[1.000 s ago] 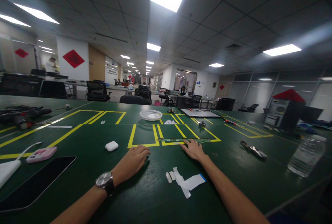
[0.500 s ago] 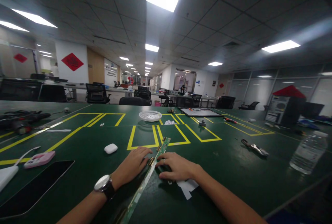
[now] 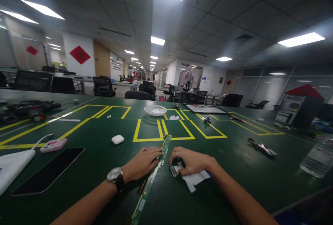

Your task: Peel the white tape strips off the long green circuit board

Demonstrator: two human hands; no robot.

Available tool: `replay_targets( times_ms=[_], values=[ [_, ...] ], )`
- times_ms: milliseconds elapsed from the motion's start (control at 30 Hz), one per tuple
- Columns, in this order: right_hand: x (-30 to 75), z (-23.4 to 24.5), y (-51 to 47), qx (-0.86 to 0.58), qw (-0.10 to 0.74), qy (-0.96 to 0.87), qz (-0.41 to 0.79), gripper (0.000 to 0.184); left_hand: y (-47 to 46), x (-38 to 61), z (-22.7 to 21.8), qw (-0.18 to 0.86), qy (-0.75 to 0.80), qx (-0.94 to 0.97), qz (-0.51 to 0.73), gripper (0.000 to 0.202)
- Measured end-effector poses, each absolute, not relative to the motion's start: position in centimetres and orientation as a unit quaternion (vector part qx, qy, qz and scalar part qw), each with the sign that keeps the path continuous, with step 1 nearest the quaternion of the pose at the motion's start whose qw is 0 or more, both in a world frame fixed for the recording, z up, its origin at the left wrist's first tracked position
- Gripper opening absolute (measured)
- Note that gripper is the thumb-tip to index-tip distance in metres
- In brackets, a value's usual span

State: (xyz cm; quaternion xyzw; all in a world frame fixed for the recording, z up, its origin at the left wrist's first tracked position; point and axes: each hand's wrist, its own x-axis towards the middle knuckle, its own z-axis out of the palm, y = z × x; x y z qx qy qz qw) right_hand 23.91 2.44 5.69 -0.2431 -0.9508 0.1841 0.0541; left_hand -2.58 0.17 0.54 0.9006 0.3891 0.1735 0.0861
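Observation:
A long narrow green circuit strip (image 3: 154,174) lies on the green table (image 3: 229,169), running from between my hands toward me. My left hand (image 3: 144,163), with a watch on its wrist, lies flat on the table with its fingertips at the strip's left edge. To the right of the strip, my right hand (image 3: 190,161) rests with curled fingers on white ribbon cables (image 3: 191,179). A small white connector end (image 3: 173,171) shows under its fingers. Whether it grips the cables is unclear.
On the left lie a black phone (image 3: 49,171), a pink device (image 3: 53,145), a white pad (image 3: 11,165) and a white earbud case (image 3: 117,139). A white basket (image 3: 155,110) stands farther back, pliers (image 3: 261,147) and a water bottle (image 3: 317,158) on the right. Yellow tape marks boxes.
My right hand pulled the strip from the far yellow line toward me and turned it lengthwise, then moved right onto the white cables. My left hand slid up to the strip.

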Motion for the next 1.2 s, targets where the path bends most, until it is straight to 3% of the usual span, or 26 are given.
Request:
replay_targets(
  times_ms=[433, 733, 1200],
  values=[
    [23.6, 5.0, 2.7, -0.276, 0.044, -0.941, 0.193, 0.037, -0.1, -2.1, 0.4, 0.046, 0.401, 0.891, 0.208, 0.032],
    [21.4, 2.0, 3.3, -0.391, 0.184, -0.894, 0.117, 0.014, 0.0, -1.9, 0.2, 0.071, 0.423, 0.891, 0.15, 0.042],
    [20.6, 1.0, 3.2, -0.424, 0.214, -0.878, 0.064, 0.01, 0.0, -1.8, 0.0, 0.065, 0.418, 0.89, 0.169, 0.041]
  ],
)
